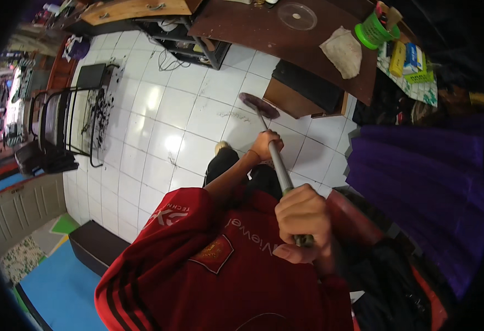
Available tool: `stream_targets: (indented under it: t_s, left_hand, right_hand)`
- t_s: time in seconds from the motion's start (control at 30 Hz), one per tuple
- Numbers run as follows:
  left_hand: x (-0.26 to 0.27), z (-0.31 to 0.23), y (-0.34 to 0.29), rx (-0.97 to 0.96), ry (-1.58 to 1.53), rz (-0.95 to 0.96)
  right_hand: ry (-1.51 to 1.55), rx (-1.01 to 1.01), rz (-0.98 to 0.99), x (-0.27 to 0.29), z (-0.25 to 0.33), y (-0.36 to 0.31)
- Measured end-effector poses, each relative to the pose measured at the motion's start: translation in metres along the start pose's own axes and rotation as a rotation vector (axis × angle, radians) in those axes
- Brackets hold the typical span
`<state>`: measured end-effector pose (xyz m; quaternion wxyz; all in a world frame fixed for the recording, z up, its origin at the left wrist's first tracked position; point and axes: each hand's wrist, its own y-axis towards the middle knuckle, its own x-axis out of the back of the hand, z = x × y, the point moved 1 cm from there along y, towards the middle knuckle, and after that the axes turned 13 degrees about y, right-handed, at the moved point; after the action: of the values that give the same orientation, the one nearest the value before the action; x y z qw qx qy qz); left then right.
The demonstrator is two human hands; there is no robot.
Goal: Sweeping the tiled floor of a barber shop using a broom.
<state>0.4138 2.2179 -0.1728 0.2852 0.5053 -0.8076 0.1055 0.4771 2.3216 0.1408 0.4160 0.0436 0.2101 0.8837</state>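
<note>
I've got one long-handled mop [284,177], held slanted. Pole [282,172] straight, grey, smooth, gripped at two spots, partly covered there. Near end: greenish grip piece [305,241], mostly hidden. Pole runs away from me, down and slightly left. Head [259,105] dark maroon-brown, flattish, elongated, joined to the pole near its middle. I see it down at the white tiled floor [192,118], just beside a brown wooden box [284,100]; can't tell if they touch. Head's underside hidden from me.
</note>
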Motion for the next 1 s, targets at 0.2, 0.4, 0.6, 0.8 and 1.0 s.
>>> stream_targets:
  t_s: [0.2, 0.4, 0.6, 0.8, 1.0]
  left_hand:
    - [0.021, -0.015, -0.027, -0.189, -0.125, 0.251]
    - [0.027, -0.078, -0.044, -0.361, -0.193, 0.261]
    - [0.020, -0.055, -0.043, -0.250, -0.233, 0.342]
    - [0.024, 0.028, -0.037, -0.137, -0.029, 0.490]
    - [0.161, 0.137, -0.086, 0.110, 0.362, 0.638]
  right_hand:
    - [0.038, -0.062, 0.158, -0.039, 0.019, 0.000]
    - [-0.162, 0.204, -0.147, -0.068, 0.078, 0.016]
    - [-0.412, 0.083, -0.398, -0.105, 0.016, 0.049]
    - [-0.012, 0.290, -0.907, -0.084, -0.013, 0.052]
    - [0.361, 0.152, -1.291, -0.075, -0.105, 0.024]
